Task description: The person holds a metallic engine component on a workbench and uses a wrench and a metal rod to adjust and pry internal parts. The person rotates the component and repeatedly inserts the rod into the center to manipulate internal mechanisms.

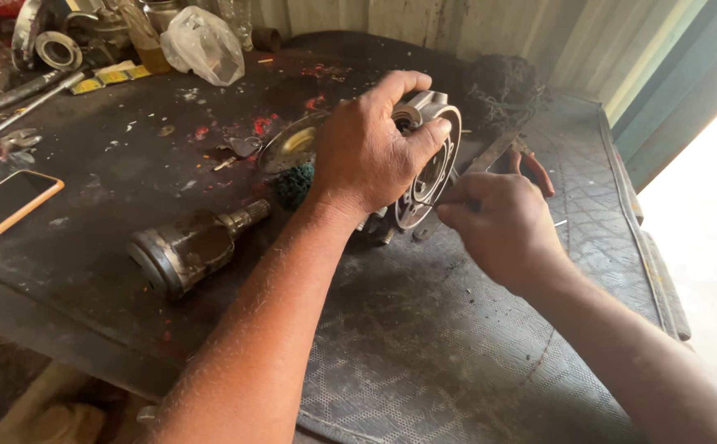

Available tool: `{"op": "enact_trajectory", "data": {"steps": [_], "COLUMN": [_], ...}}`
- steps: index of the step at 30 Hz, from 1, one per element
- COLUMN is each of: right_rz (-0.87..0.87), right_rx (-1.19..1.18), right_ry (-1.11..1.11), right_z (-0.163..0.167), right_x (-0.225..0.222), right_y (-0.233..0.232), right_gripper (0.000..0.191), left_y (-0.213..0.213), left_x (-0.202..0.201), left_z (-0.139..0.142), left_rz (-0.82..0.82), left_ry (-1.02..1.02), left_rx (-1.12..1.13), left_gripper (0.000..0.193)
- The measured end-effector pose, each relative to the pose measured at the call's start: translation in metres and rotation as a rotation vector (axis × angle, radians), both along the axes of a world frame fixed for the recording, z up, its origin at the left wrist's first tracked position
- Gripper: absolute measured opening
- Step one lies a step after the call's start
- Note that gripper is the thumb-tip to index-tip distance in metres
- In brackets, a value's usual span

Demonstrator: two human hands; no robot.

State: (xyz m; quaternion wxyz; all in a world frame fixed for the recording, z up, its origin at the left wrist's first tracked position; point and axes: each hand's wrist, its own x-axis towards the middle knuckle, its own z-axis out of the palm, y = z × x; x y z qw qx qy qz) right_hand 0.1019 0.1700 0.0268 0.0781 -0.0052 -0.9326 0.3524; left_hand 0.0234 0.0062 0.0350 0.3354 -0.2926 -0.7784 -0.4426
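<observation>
My left hand (366, 148) grips a round grey metal housing (432, 177) from above and holds it on edge on the dark workbench (112, 222). My right hand (498, 222) is just to its right, fingers pinched together against the housing's lower rim; what they pinch is hidden. Pliers with red handles (531, 164) lie right behind my right hand. A green scouring pad (294, 184) and a shiny round metal plate (288, 146) sit behind my left wrist.
A greasy splined shaft with a bell-shaped end (186, 251) lies at front left. A phone (5, 205) rests at the left edge. Wrenches (13, 103), a plastic bag (202, 45) and metal parts crowd the back left. A patterned rubber mat (457, 345) covers the near right side.
</observation>
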Motion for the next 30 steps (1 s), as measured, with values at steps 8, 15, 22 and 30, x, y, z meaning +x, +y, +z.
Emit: {"op": "enact_trajectory", "data": {"steps": [8, 15, 22, 30], "right_rz": [0.123, 0.015, -0.025, 0.003], "right_rx": [-0.409, -0.175, 0.062, 0.19], "right_ry": [-0.031, -0.085, -0.028, 0.094], "right_z": [-0.004, 0.004, 0.004, 0.004], "right_x": [-0.004, 0.0, 0.002, 0.01], "right_y": [0.002, -0.002, 0.001, -0.006], "right_gripper": [0.023, 0.021, 0.019, 0.017], "left_y": [0.0, -0.001, -0.002, -0.002], "left_x": [0.0, 0.0, -0.001, -0.002], "left_z": [0.002, 0.002, 0.001, 0.001], "left_rz": [-0.001, -0.013, -0.014, 0.006], "left_ry": [-0.037, -0.043, -0.042, -0.018], "left_rx": [-0.004, -0.006, -0.011, -0.011], "left_gripper": [0.048, 0.049, 0.049, 0.048]}}
